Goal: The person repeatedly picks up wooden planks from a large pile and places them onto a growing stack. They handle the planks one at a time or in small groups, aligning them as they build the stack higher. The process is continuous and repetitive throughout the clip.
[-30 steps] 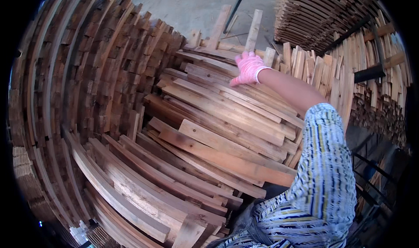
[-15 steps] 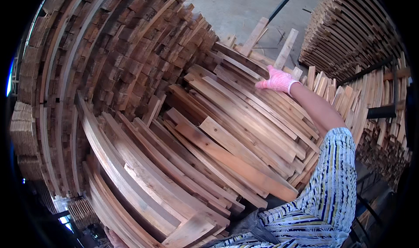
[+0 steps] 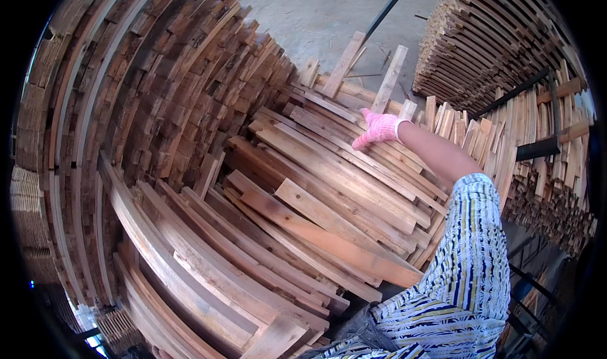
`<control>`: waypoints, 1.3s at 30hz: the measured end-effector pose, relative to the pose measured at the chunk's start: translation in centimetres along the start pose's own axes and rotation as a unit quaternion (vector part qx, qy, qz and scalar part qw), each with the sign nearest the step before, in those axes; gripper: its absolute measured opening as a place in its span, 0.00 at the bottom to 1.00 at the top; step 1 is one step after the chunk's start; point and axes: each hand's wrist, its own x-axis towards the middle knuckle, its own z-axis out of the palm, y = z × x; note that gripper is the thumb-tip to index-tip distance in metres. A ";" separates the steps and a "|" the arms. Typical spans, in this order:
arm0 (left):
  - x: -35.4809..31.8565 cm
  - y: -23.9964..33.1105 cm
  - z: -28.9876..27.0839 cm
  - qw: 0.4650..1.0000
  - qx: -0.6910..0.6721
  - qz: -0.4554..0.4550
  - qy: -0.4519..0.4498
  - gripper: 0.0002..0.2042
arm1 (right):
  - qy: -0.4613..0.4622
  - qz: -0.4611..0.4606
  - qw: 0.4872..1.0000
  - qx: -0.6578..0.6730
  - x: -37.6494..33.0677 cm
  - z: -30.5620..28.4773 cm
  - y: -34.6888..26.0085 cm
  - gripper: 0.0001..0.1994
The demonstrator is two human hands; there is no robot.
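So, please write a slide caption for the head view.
Right hand in pink knitted glove reaches over loose heap of rough wooden planks.

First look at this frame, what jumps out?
The right hand in a pink glove, stretched out over the far end of a loose pile of wooden slats at centre. Tall stacks of slats curve round the left side, and another neat stack stands top right beside the concrete floor. The striped sleeve fills the lower right.
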 end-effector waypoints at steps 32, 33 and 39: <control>5.8 -8.1 0.5 0.992 0.097 0.071 0.027 0.32 | 0.185 -0.123 0.953 0.207 -12.4 -4.0 -2.2 0.49; 6.0 -9.1 0.6 0.990 0.122 0.071 0.025 0.32 | 0.182 -0.146 0.944 0.233 -14.1 -4.2 -3.7 0.49; 7.1 -11.2 2.1 0.977 0.176 0.106 0.057 0.28 | 0.145 -0.357 0.836 0.390 -26.7 -5.0 -14.7 0.34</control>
